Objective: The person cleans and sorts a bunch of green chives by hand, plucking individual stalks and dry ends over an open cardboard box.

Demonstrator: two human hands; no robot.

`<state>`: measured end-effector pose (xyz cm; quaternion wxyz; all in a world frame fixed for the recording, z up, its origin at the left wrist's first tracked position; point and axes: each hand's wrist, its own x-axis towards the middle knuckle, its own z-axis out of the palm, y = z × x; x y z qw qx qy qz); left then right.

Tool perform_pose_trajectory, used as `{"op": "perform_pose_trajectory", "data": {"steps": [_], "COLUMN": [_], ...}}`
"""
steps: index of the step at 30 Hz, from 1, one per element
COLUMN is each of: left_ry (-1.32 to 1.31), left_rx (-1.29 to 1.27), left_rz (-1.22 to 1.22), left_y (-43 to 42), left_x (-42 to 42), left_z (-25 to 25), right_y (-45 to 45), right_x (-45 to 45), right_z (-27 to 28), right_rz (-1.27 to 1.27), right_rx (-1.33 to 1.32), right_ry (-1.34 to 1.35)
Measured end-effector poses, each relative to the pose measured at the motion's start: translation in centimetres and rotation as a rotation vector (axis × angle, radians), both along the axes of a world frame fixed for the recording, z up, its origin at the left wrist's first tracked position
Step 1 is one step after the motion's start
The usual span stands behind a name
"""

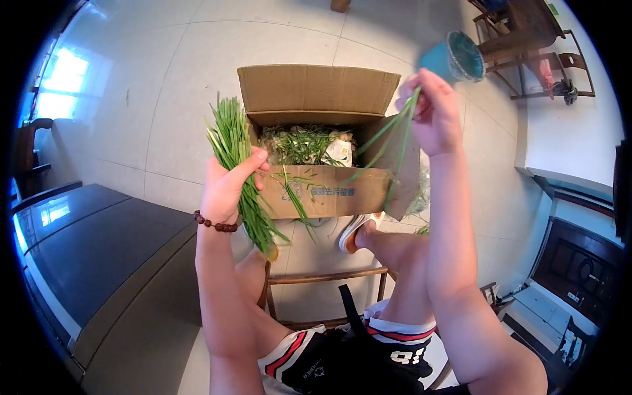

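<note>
1. The left hand [227, 187] is closed around a thick bundle of green stalks [232, 135], upright beside the box's left edge; a light, even grip should avoid bruising them.
2. Loose blades [295, 197] lie across the left part of the cardboard box's near flap [359, 192] – best kept apart from the bundle.
3. Inside the box, greens [299, 146] lie over clear plastic, with a white packet [338, 153] towards the right corner.
4. The right hand [432, 112], fingers pinched, holds a few long stalks [409, 113] above the box's right edge – holding them near one end lets them hang separately.
5. Around the box, left to right: a dark glossy cabinet [105, 230], the pale tiled floor [174, 99] carrying the box, a blurred teal bucket [434, 60], and wooden furniture [526, 33].
</note>
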<state>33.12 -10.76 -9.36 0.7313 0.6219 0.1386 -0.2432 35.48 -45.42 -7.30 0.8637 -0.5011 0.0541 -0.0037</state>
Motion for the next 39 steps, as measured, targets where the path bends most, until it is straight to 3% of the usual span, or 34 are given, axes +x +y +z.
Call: {"op": "perform_pose_trajectory", "data": {"steps": [2,7,14,21,26,28,34,39], "left_ry": [-0.010,0.040,0.123,0.048,0.144,0.162,0.140,0.104], "left_rx": [-0.031,-0.268,-0.419,-0.351,-0.414,-0.399,-0.449,-0.446], "left_rz": [-0.001,-0.127,-0.109,-0.124,0.103,0.111,0.181,0.270], "left_y": [-1.2,-4.2,-4.0,-3.8,-3.2,-3.2,-3.4,-3.0], "left_x": [-0.2,-0.8,-1.0,-1.1,-1.3,-0.9,-0.7,-0.4], "left_z": [0.6,1.3,1.4,1.1,-0.3,0.3,0.3,-0.3], "right_y": [3.2,8.8,10.9,12.2,11.6,11.5,12.4,11.8], "right_x": [-0.5,-0.8,-0.8,-1.0,-1.0,-1.2,-1.7,-1.7], "right_z": [0.9,1.2,0.4,0.1,-0.7,-0.8,-0.5,0.0], "right_rz": [0.021,0.403,0.452,0.441,0.445,0.568,0.632,0.718], "right_rx": [-0.118,-0.418,-0.356,-0.321,-0.464,-0.500,-0.435,-0.329], "right_ry": [0.106,0.175,0.138,0.152,0.140,0.192,0.104,0.229]}}
